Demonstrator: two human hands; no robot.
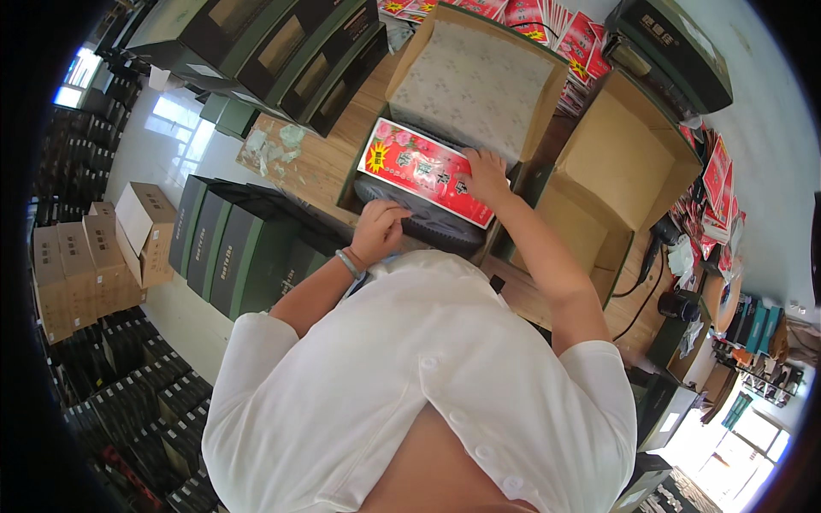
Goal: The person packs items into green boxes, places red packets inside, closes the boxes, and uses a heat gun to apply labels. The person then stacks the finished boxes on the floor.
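Observation:
A red printed packet [412,167] with pink flowers and a yellow burst lies across dark shoes in an open shoebox [349,184]. The ridged sole of one shoe [419,214] shows along the packet's near side. My right hand [486,178] rests on the packet's right end, fingers spread toward its far edge and thumb on its face. At the box's near left side is my left hand [376,229], its fingers curled together beside the sole. Whatever those fingers pinch, if anything, is hidden. The box's lid [472,81], lined with patterned pale paper, stands raised behind.
Right of the shoebox sits another open box [620,158] with a bare cardboard inside. Stacked dark green shoeboxes [282,51] stand at the far left, more boxes [227,244] lower left. Red packets [718,184] are piled along the back and right. A black cable [643,303] crosses the table.

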